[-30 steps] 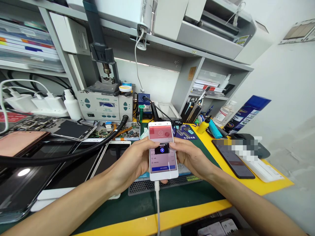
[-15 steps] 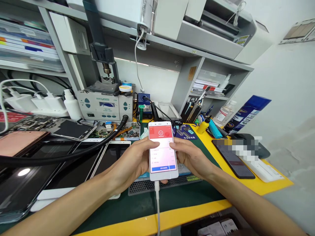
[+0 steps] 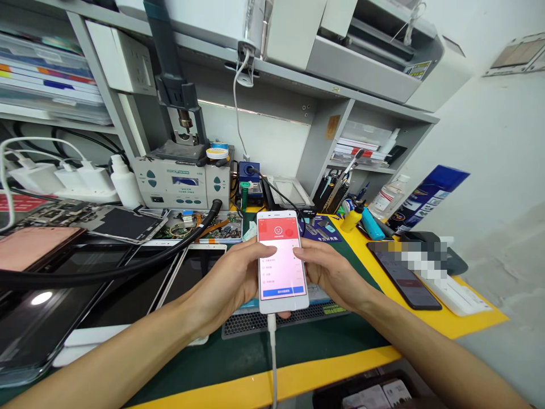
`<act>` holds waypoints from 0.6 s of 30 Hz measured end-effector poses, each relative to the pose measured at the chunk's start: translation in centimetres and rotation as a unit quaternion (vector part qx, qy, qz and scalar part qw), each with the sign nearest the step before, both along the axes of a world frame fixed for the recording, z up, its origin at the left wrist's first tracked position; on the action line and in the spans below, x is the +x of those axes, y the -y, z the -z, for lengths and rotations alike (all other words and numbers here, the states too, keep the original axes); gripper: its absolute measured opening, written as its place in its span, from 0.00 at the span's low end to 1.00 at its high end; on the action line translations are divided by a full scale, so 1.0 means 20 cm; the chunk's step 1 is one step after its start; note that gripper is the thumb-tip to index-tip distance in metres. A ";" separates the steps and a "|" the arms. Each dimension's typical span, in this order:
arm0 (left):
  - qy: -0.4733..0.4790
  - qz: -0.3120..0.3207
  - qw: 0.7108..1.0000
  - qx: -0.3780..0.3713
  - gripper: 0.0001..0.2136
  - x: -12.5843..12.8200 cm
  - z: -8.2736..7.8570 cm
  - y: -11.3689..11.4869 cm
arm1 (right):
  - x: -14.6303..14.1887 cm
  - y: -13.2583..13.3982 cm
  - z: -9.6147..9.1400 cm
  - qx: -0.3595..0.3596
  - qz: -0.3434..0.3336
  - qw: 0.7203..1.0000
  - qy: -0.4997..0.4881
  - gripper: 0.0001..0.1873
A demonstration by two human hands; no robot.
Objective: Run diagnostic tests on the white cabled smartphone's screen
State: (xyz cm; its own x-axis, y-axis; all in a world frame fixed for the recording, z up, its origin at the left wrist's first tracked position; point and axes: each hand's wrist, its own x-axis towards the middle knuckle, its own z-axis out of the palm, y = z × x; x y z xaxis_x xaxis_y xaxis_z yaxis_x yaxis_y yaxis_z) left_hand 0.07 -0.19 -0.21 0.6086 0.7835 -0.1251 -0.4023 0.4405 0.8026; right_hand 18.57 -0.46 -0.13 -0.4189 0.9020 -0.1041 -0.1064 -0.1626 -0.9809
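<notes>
Both hands hold a white smartphone [image 3: 283,271] upright in the middle of the view. Its lit screen has a red band with a sad face on top, lines of text on white and a blue button at the bottom. My left hand [image 3: 240,270] grips the left edge, thumb over the screen. On the right edge is my right hand [image 3: 330,271], its thumb also at the screen. The other fingers are mostly hidden behind the phone. A white charging cable [image 3: 273,346] is plugged into the phone's lower end and runs down past the bench edge.
A hot-air station [image 3: 179,184] stands at the back left, its black hose [image 3: 128,278] crossing over several phones and tablets. A dark phone [image 3: 404,275] lies at right on the yellow border. Behind it are a blue spray can [image 3: 430,199] and small bottles. An open drawer [image 3: 332,397] is below.
</notes>
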 end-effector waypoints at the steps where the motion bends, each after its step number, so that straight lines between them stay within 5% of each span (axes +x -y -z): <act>1: -0.001 0.000 1.000 0.001 0.22 0.00 0.00 0.00 | 0.00 0.00 0.00 0.001 -0.001 1.000 0.001 0.19; 18: -0.003 -0.006 1.000 -0.007 0.22 0.01 0.00 0.00 | 0.00 0.00 0.00 -0.001 0.003 1.000 -0.003 0.19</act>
